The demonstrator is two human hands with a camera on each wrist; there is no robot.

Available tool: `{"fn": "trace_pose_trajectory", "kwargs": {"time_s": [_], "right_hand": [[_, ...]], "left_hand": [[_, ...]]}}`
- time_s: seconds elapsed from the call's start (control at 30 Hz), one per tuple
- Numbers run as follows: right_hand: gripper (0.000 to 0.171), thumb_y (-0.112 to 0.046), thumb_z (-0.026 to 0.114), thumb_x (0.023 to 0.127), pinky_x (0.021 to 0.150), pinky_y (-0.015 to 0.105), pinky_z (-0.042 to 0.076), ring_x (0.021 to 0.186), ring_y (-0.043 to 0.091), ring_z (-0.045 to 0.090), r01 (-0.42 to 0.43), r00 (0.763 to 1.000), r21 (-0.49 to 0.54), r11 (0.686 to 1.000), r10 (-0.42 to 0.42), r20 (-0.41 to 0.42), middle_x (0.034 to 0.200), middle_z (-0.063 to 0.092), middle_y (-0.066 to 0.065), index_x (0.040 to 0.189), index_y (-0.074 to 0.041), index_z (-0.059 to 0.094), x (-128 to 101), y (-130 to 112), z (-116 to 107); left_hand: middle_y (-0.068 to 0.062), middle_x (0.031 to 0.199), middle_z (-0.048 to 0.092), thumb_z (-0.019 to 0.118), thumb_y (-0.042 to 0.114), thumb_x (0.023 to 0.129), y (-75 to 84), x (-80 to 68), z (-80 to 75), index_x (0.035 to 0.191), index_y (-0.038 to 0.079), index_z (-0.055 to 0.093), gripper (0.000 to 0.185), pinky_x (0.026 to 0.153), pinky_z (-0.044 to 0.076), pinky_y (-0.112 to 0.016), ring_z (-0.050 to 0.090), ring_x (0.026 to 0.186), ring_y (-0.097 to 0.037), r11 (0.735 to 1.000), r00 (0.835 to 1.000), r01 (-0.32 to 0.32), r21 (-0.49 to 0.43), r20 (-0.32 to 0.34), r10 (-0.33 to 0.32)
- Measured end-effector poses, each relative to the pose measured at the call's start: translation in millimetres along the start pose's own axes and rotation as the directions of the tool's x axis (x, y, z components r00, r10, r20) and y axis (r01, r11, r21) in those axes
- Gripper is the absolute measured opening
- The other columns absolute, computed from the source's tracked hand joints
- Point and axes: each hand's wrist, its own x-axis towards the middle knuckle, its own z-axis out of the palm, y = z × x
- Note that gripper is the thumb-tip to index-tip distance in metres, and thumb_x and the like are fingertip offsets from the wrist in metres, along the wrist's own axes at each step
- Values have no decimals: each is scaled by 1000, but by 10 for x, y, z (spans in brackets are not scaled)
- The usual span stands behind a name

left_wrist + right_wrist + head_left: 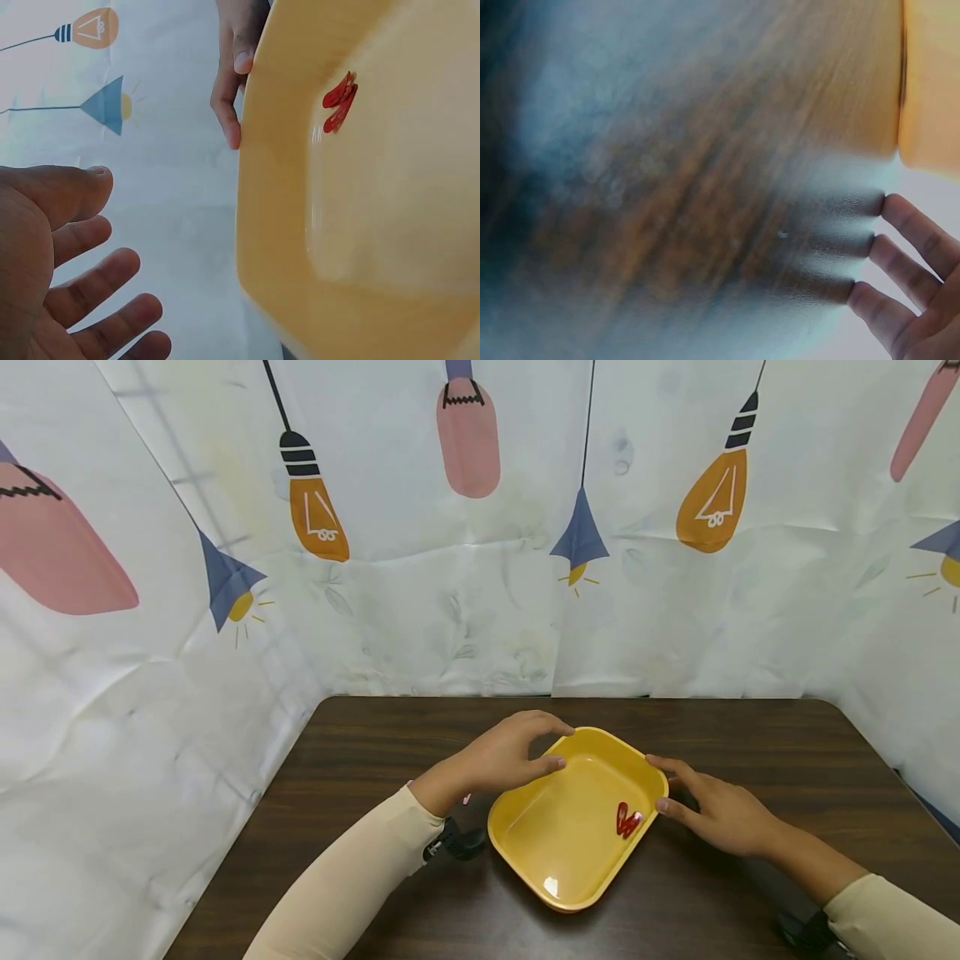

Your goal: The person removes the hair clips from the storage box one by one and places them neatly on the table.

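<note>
A yellow tray (pixel 570 852) sits on the dark wooden bench (pixel 360 760), near the middle and toward the person, turned at an angle so one corner points at the back wall. Both hands flank it.

The left hand (pixel 506 752) is at the tray's far left corner, fingers arched over the rim and thumb near the inner edge. The head view suggests it touches the rim, but the left wrist view shows the fingers (pixel 90 300) spread and relaxed with a gap to the tray (pixel 285 225), so I cannot tell whether there is contact; it is not gripping anything.

The right hand (pixel 716 810) lies on the bench at the tray's right side, fingers fairly straight, with the fingertips at or touching the rim. In the right wrist view its fingers (pixel 900 255) are stretched out flat, with the tray's edge (pixel 930 90) just beside them. It holds nothing.

Inside the tray, close to its right edge and nearest the right hand, lies a small red clip (pixel 626 820); neither hand touches it. The left wrist view shows the clip (pixel 339 101) on the tray floor as well.

Behind the bench hangs a white cloth (pixel 480 568) printed with light bulbs.
</note>
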Motion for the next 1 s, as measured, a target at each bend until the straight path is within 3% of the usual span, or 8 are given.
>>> {"fn": "trace_pose_trajectory", "kwargs": {"time_s": [0.63,1.0], "right_hand": [[63,-45,58,104,62,49,55,101,40,69,-6,1000,-8,1000,6,-1,131,66,13,159,-34,30,0,-3,6],[62,-44,58,104,62,49,55,101,39,69,-2,1000,-7,1000,2,0,131,67,11,159,-34,31,-4,4,19]], "left_hand": [[2,142,57,64,36,103,93,282,271,141,18,62,43,113,36,-30,49,135,-13,999,997,-4,-32,76,6],[2,142,57,66,32,102,136,429,478,139,12,63,43,113,34,-26,48,135,-11,999,990,1,-42,139,5]]}}
